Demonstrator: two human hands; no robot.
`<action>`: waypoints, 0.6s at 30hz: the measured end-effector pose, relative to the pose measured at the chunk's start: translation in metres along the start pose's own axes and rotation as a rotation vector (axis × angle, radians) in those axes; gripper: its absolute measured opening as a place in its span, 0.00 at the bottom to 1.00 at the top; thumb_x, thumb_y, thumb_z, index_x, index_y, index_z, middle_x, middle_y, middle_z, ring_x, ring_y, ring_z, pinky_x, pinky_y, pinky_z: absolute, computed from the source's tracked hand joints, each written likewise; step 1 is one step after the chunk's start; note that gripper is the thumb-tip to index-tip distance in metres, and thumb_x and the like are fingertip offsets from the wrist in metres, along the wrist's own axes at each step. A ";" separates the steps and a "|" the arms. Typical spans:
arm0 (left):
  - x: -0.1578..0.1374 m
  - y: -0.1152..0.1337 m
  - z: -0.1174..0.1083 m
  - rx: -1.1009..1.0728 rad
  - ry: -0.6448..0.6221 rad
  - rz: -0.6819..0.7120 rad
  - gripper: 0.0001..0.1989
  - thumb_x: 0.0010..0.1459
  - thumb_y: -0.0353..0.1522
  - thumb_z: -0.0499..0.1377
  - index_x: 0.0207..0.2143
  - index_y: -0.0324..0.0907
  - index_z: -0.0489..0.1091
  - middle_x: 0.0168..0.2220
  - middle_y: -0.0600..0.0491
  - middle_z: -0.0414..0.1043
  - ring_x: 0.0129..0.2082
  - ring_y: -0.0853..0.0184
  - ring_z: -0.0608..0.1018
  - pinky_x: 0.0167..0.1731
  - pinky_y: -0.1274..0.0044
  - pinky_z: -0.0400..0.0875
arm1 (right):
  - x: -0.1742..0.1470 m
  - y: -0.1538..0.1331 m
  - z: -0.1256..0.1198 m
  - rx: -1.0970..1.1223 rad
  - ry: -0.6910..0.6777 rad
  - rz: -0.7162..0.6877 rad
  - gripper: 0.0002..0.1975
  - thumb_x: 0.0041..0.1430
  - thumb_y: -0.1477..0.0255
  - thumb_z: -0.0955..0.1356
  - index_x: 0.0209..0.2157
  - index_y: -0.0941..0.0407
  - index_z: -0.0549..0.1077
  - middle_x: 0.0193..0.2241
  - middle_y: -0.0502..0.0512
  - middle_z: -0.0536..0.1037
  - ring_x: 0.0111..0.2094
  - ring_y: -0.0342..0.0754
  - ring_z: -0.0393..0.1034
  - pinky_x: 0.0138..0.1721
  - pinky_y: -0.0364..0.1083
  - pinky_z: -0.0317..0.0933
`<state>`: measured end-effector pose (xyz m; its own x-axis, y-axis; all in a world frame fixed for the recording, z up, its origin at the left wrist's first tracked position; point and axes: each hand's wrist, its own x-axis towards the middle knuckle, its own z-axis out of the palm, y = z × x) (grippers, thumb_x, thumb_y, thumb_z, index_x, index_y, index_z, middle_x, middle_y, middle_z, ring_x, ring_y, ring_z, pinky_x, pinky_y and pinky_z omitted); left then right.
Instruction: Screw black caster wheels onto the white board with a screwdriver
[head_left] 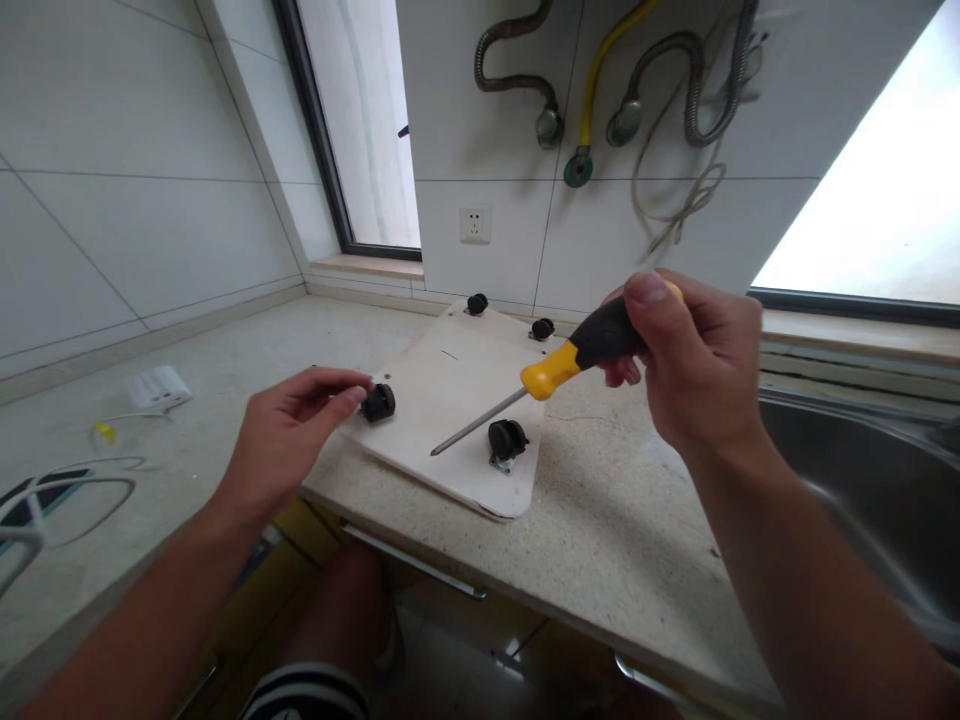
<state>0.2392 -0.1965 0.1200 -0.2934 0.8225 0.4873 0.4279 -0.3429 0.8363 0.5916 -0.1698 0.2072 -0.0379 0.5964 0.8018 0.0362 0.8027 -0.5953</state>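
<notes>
A white board (450, 400) with rounded corners lies on the counter, with black caster wheels standing up near its corners. My left hand (289, 425) is closed, thumb and forefinger pinching the edge of the front-left caster wheel (379, 402). Wrapped round the black and yellow handle of a screwdriver (559, 370) is my right hand (697, 350). The screwdriver's shaft slopes down to the left, and its tip hovers over the board between the two front casters, apart from both. The front-right caster wheel (508, 440) shows a metal mounting plate beneath it.
A steel sink (847, 500) is set into the counter (600, 520) on the right. On the left lie a white power adapter (157, 385), white cables (105, 495) and a dark flat device (45, 495). Hoses (600, 60) hang on the tiled wall above a socket (475, 224).
</notes>
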 end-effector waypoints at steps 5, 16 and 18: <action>-0.048 0.038 0.026 -0.241 -0.252 -0.019 0.13 0.60 0.39 0.78 0.46 0.48 0.87 0.42 0.49 0.89 0.42 0.62 0.89 0.47 0.76 0.86 | 0.003 -0.005 -0.001 0.122 0.040 -0.001 0.21 0.72 0.59 0.74 0.28 0.57 0.80 0.22 0.51 0.77 0.16 0.40 0.67 0.14 0.45 0.55; -0.060 0.060 0.045 -0.544 -0.128 -0.204 0.15 0.48 0.40 0.84 0.36 0.46 0.88 0.31 0.52 0.86 0.36 0.68 0.88 0.41 0.85 0.83 | 0.006 -0.012 -0.005 0.078 0.117 -0.162 0.19 0.73 0.61 0.74 0.27 0.53 0.79 0.17 0.45 0.68 0.16 0.39 0.62 0.14 0.43 0.55; -0.060 0.062 0.046 -0.542 -0.116 -0.212 0.15 0.47 0.38 0.84 0.35 0.45 0.88 0.31 0.52 0.86 0.36 0.68 0.88 0.41 0.84 0.84 | 0.006 -0.011 -0.005 0.061 0.119 -0.171 0.19 0.73 0.60 0.74 0.27 0.52 0.80 0.17 0.46 0.70 0.16 0.39 0.63 0.14 0.44 0.54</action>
<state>0.3231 -0.2463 0.1312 -0.2161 0.9321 0.2907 -0.1362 -0.3236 0.9363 0.5957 -0.1753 0.2192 0.0800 0.4497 0.8896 -0.0210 0.8930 -0.4495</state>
